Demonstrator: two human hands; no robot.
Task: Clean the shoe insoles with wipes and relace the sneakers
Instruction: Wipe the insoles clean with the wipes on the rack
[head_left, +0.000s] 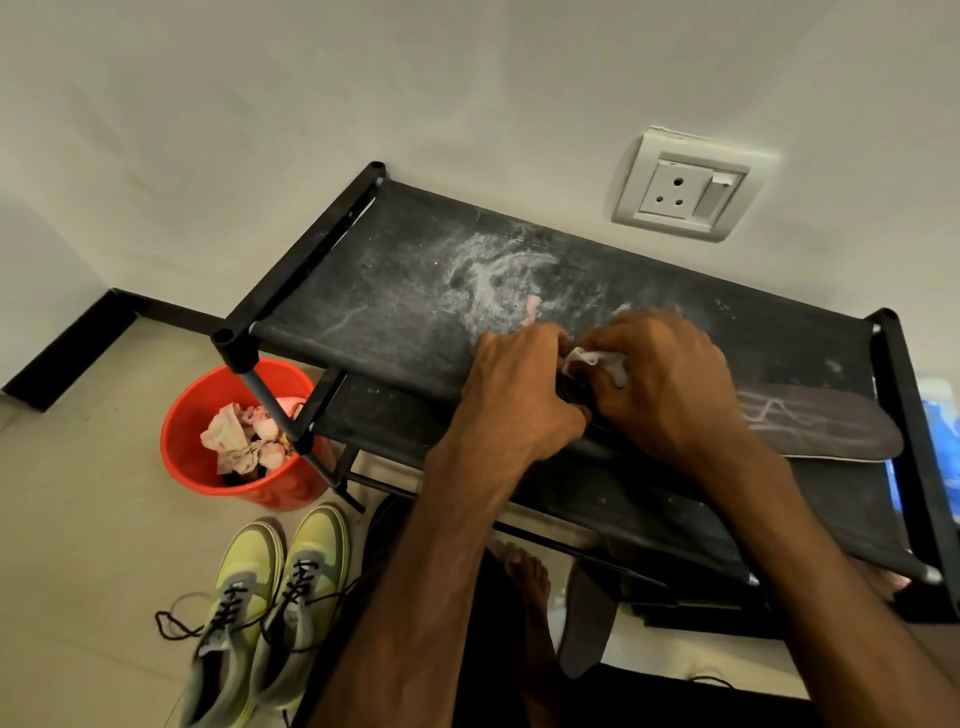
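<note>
A dark insole lies along the near edge of the top shelf of the black shoe rack. The left hand has its grip curled around the insole's left end. The right hand has its grip pinching a white wipe on the insole. The yellow sneakers stand on the floor at the near left.

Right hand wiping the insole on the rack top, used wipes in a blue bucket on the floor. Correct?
Wrong on one point: the head view shows a red bucket, not blue. The rest holds: right hand holds a wipe on the insole on the rack top, used wipes in the bucket on the floor.
</note>
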